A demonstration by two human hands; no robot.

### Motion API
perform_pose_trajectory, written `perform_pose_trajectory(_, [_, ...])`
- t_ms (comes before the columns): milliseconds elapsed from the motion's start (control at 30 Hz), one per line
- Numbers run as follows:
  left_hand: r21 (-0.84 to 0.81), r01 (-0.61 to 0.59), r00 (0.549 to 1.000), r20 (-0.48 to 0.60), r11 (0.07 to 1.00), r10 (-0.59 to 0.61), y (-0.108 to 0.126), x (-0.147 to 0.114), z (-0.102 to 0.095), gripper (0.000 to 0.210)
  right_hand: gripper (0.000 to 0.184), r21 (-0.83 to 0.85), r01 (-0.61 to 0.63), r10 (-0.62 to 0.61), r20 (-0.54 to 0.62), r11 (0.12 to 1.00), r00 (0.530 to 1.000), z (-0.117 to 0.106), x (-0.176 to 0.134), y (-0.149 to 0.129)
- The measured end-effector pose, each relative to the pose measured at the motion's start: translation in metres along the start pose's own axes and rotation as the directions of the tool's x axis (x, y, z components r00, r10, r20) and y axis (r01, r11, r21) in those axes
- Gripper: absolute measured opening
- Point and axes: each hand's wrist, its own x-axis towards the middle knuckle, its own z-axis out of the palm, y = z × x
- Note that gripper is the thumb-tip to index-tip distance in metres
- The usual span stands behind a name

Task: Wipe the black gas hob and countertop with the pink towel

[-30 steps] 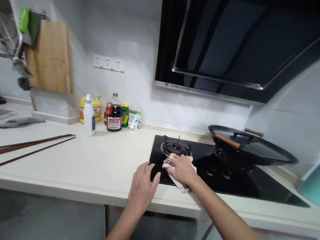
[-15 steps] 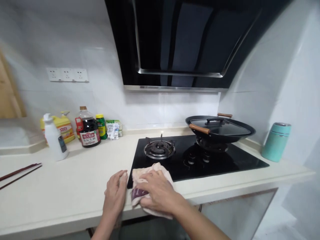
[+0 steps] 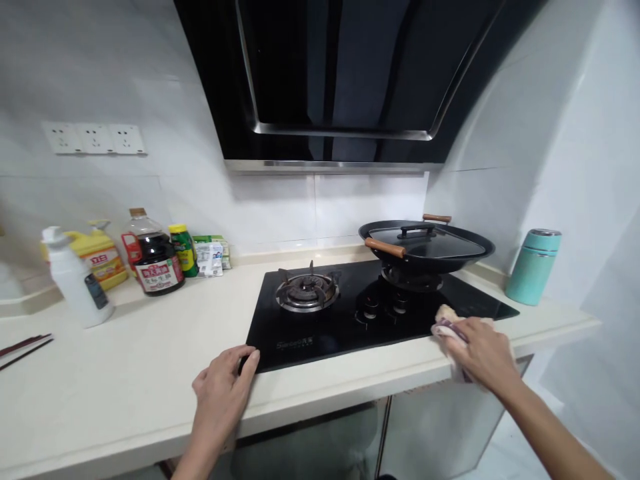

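My right hand (image 3: 483,350) is closed over a pale pink cloth (image 3: 446,320) with a purple patch. It presses the cloth on the front right part of the black gas hob (image 3: 320,337), and part of the cloth hangs past the counter edge. At the hob's front left corner, my left hand (image 3: 223,383) lies on the counter with its fingers apart, holding nothing. The bare left burner (image 3: 307,292) stands between the two hands, farther back. A lidded wok (image 3: 430,248) with wooden handles sits on the right burner.
A teal flask (image 3: 533,268) stands right of the hob. On the left are a white spray bottle (image 3: 76,280), a yellow jug (image 3: 103,257), a soy sauce bottle (image 3: 159,260), a green bottle (image 3: 183,252), packets (image 3: 210,257) and chopsticks (image 3: 25,347). A black range hood (image 3: 330,80) hangs above.
My right hand has slid the cloth from the hob's front left corner to its front right side. My left hand stays by the left corner. The view has shifted right.
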Motion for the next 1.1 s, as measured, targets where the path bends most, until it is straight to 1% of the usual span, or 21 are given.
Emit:
perform_pose_trajectory(67, [0.024,-0.019,1.000,0.008,1.000,0.018,0.000,0.000,0.001,0.040,0.033,0.008,-0.061,0.061,0.045,0.998,0.997,-0.006,0.005,0.013])
perform_pose_trajectory(100, [0.039,-0.031,0.999,0.018,0.999,0.030,0.001,-0.001,0.002,0.039,0.036,0.025,-0.095,0.093,0.075,0.995,0.993,-0.010,0.006,0.011])
perform_pose_trajectory(167, [0.065,-0.062,0.997,0.038,0.996,0.060,0.002,-0.002,0.004,0.036,0.046,0.113,-0.170,0.153,0.147,0.979,0.977,-0.018,0.008,-0.009])
perform_pose_trajectory(200, [0.072,-0.078,0.996,0.044,0.994,0.075,0.003,-0.003,0.005,0.035,0.050,0.201,-0.191,0.153,0.189,0.961,0.970,-0.022,0.007,-0.025])
perform_pose_trajectory(233, [0.077,-0.094,0.995,0.043,0.993,0.091,0.003,-0.003,0.006,0.034,0.052,0.317,-0.202,0.125,0.247,0.927,0.961,-0.026,0.006,-0.045])
perform_pose_trajectory(267, [0.079,-0.105,0.994,0.036,0.991,0.102,0.002,-0.004,0.007,0.033,0.054,0.447,-0.189,0.058,0.290,0.874,0.955,-0.029,0.004,-0.066])
perform_pose_trajectory(333, [0.075,-0.116,0.993,0.016,0.990,0.116,0.000,-0.006,0.009,0.032,0.055,0.661,-0.190,-0.092,0.368,0.726,0.925,-0.031,0.002,-0.112])
perform_pose_trajectory(400, [0.068,-0.128,0.992,0.001,0.990,0.128,-0.003,-0.007,0.010,0.031,0.056,0.772,-0.252,-0.170,0.420,0.584,0.891,-0.030,0.006,-0.154])
perform_pose_trajectory(433, [0.064,-0.134,0.991,-0.005,0.989,0.135,-0.004,-0.008,0.010,0.031,0.058,0.798,-0.294,-0.171,0.438,0.527,0.883,-0.028,0.011,-0.171])
perform_pose_trajectory(500, [0.055,-0.146,0.989,-0.011,0.988,0.147,-0.007,-0.009,0.011,0.029,0.062,0.825,-0.361,-0.104,0.444,0.434,0.890,-0.022,0.031,-0.195])
perform_pose_trajectory(533, [0.050,-0.152,0.988,-0.013,0.987,0.153,-0.008,-0.010,0.012,0.028,0.064,0.835,-0.375,-0.052,0.430,0.403,0.902,-0.018,0.044,-0.203])
perform_pose_trajectory(567, [0.044,-0.157,0.987,-0.015,0.987,0.158,-0.008,-0.010,0.012,0.027,0.066,0.844,-0.366,0.001,0.397,0.393,0.918,-0.014,0.060,-0.207])
perform_pose_trajectory(600, [0.037,-0.161,0.987,-0.019,0.986,0.162,-0.008,-0.011,0.012,0.026,0.068,0.844,-0.330,0.043,0.345,0.423,0.938,-0.010,0.078,-0.209])
perform_pose_trajectory(633, [0.031,-0.165,0.986,-0.023,0.986,0.166,-0.008,-0.011,0.013,0.025,0.069,0.830,-0.275,0.070,0.277,0.485,0.958,-0.005,0.097,-0.209])
perform_pose_trajectory(700, [0.021,-0.171,0.985,-0.031,0.985,0.171,-0.008,-0.012,0.014,0.024,0.070,0.745,-0.170,0.076,0.159,0.645,0.984,0.004,0.133,-0.204])
perform_pose_trajectory(733, [0.016,-0.173,0.984,-0.036,0.985,0.173,-0.008,-0.013,0.015,0.023,0.069,0.684,-0.143,0.067,0.137,0.716,0.988,0.009,0.149,-0.201])
perform_pose_trajectory(767, [0.012,-0.175,0.984,-0.042,0.985,0.175,-0.007,-0.013,0.015,0.023,0.066,0.623,-0.135,0.054,0.147,0.770,0.988,0.014,0.162,-0.198])
perform_pose_trajectory(800, [0.006,-0.178,0.983,-0.048,0.984,0.178,-0.007,-0.014,0.015,0.023,0.063,0.569,-0.142,0.042,0.185,0.810,0.982,0.020,0.173,-0.194])
perform_pose_trajectory(900, [-0.005,-0.182,0.982,-0.062,0.983,0.181,-0.005,-0.015,0.015,0.022,0.053,0.419,-0.125,-0.040,0.363,0.899,0.931,0.037,0.187,-0.187])
perform_pose_trajectory(1000, [-0.012,-0.185,0.981,-0.057,0.983,0.184,-0.002,-0.016,0.013,0.022,0.047,0.302,-0.018,-0.141,0.496,0.953,0.857,0.049,0.185,-0.188])
perform_pose_trajectory(1100, [-0.012,-0.192,0.980,-0.059,0.981,0.191,0.001,-0.017,0.011,0.021,0.038,0.214,0.136,-0.233,0.542,0.967,0.807,0.051,0.175,-0.196])
